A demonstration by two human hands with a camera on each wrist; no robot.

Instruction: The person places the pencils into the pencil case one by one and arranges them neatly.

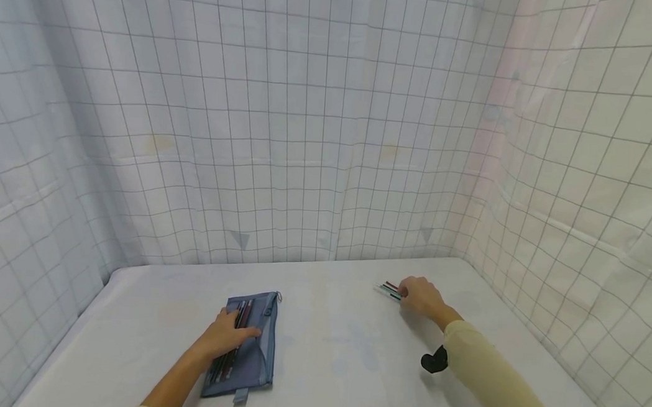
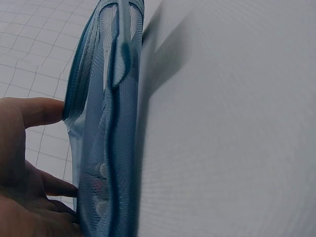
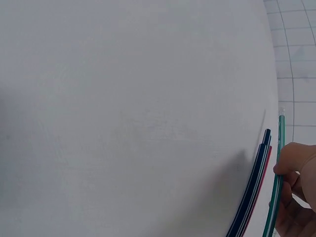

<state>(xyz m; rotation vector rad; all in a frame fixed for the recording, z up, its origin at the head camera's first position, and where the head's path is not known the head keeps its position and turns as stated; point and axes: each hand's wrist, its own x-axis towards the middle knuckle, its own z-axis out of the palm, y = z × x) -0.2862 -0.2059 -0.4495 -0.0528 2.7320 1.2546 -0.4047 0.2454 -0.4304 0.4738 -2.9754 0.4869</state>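
Observation:
A blue mesh pencil case (image 1: 265,355) lies on the table at the left, with several slim pens or pencils (image 1: 246,314) inside. My left hand (image 1: 222,337) rests on top of it, thumb and fingers spread apart. In the left wrist view, the thumb touches the zipped edge of the case (image 2: 126,148) and the other fingertips press its upper face. Farther off at the right, my right hand (image 1: 421,294) pinches a slim green pen (image 3: 282,133) with a clear tip. Beside it lie dark blue pens (image 3: 254,180) with pale stripes and a red one (image 3: 266,165).
White cloth covers the table (image 1: 328,353). A white gridded curtain (image 1: 285,132) hangs behind it and along both sides. At the right wrist, a black device (image 1: 435,360) sticks out from the pale yellow sleeve (image 1: 495,376).

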